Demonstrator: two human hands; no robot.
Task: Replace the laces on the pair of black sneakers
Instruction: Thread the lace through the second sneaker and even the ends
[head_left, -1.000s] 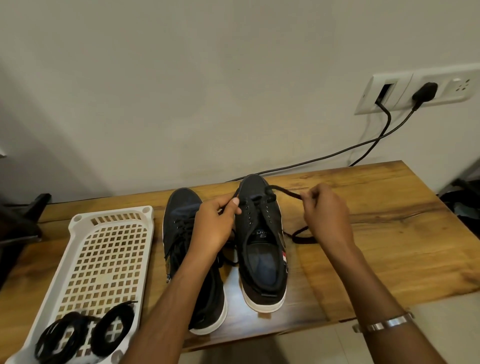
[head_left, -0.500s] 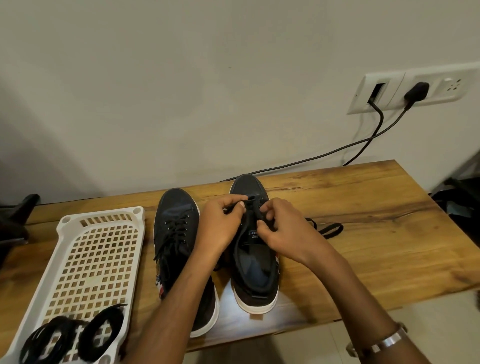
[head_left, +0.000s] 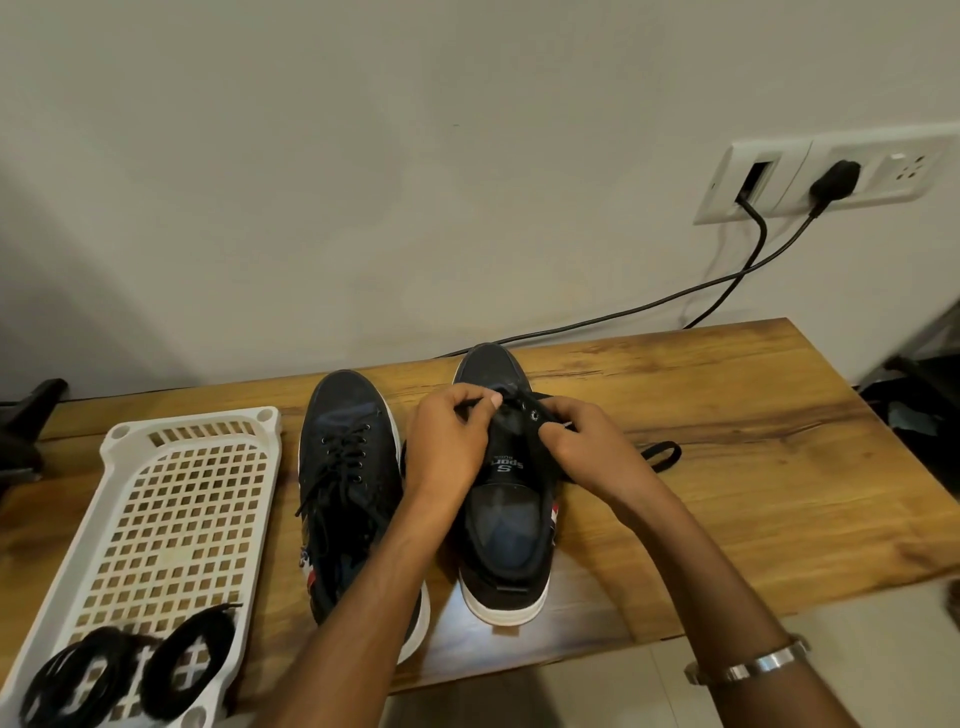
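Two black sneakers with white soles stand side by side on the wooden table (head_left: 727, 467), toes toward the wall. The left sneaker (head_left: 353, 483) is laced, its ends loose. Over the eyelets of the right sneaker (head_left: 506, 525), my left hand (head_left: 447, 447) pinches the black lace near the left eyelet row. My right hand (head_left: 592, 452) grips the shoe's right eyelet flap and pinches the lace there. A loose loop of that lace (head_left: 662, 454) lies on the table to the right. Two coiled black laces (head_left: 130, 675) lie in the white tray (head_left: 171, 519).
The perforated white tray stands at the left of the table. Black cables (head_left: 675, 301) run from a wall socket plate (head_left: 831, 176) down behind the table. Dark objects sit at the far left and far right edges. The table's front edge is close to me.
My right hand has come in from the right, where it held the lace stretched out, to the right sneaker's eyelets. The lace loop now lies slack on the table.
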